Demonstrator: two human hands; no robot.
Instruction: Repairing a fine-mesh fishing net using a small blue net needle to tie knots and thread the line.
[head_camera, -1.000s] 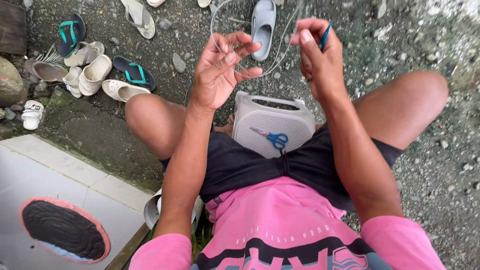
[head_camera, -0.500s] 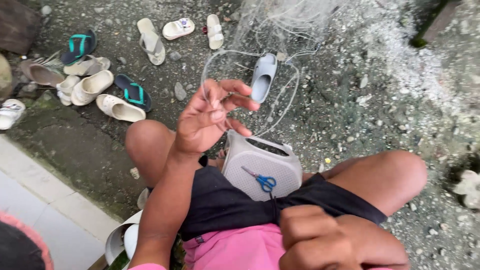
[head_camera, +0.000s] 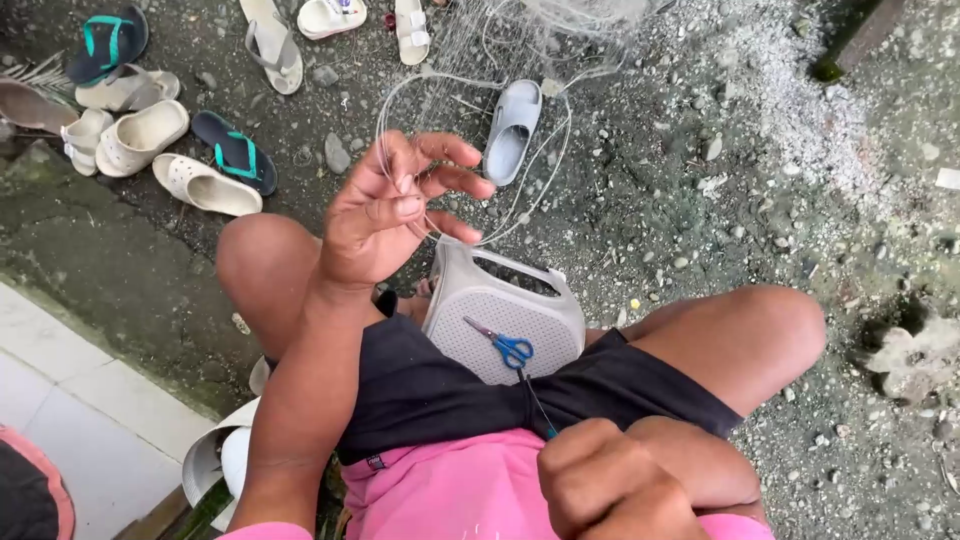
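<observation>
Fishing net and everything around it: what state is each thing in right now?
Fishing net: strands raised, pinched by left hand.
Right hand: fisted at the lap, gripping a thin blue-tipped tool.
Scissors: closed, lying on grey plastic container.
Sandals: scattered on the ground.

I count one pair of blue-handled scissors (head_camera: 508, 349), one grey plastic stool (head_camera: 505, 315), one grey slipper (head_camera: 512, 131) alone, two teal-strapped flip-flops (head_camera: 232, 151), and about seven pale sandals (head_camera: 205, 186).
</observation>
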